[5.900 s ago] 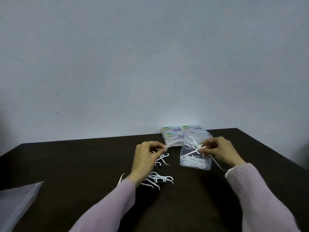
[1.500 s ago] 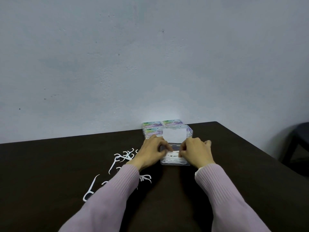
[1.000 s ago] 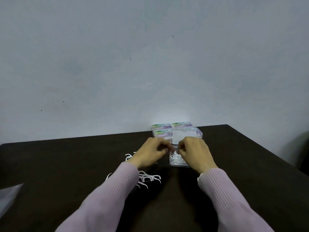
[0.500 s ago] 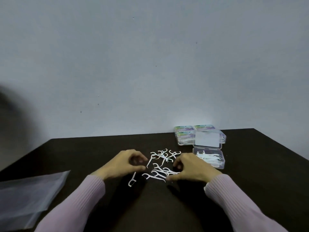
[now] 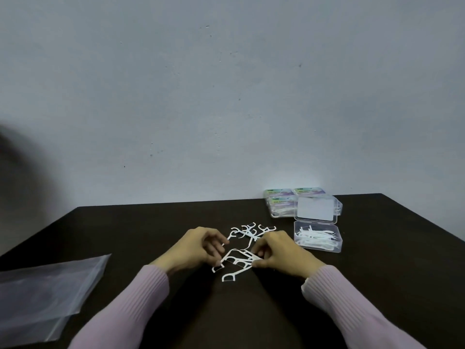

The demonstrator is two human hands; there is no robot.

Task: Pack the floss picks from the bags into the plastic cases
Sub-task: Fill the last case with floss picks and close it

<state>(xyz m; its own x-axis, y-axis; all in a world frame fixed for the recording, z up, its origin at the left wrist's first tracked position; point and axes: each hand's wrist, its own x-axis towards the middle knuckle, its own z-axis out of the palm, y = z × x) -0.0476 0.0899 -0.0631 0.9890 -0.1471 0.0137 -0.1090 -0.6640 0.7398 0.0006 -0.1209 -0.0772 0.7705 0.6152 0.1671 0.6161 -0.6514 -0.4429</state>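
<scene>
both hands pinch at the loose floss picks [image 5: 239, 260]: left hand [image 5: 198, 248], right hand [image 5: 276, 253]. tangled picks may snag and scatter short of the open case [image 5: 317, 236].

White floss picks [image 5: 247, 244] lay on a dark brown table [image 5: 377, 285]. The open case [image 5: 317, 237] was clear plastic; the closed cases [image 5: 280, 206] had pastel green-and-purple labels. The sleeves [image 5: 130, 306] were pale lilac, ribbed. The bag [image 5: 42, 293] was clear, and the wall [image 5: 226, 96] was blue-grey.
</scene>
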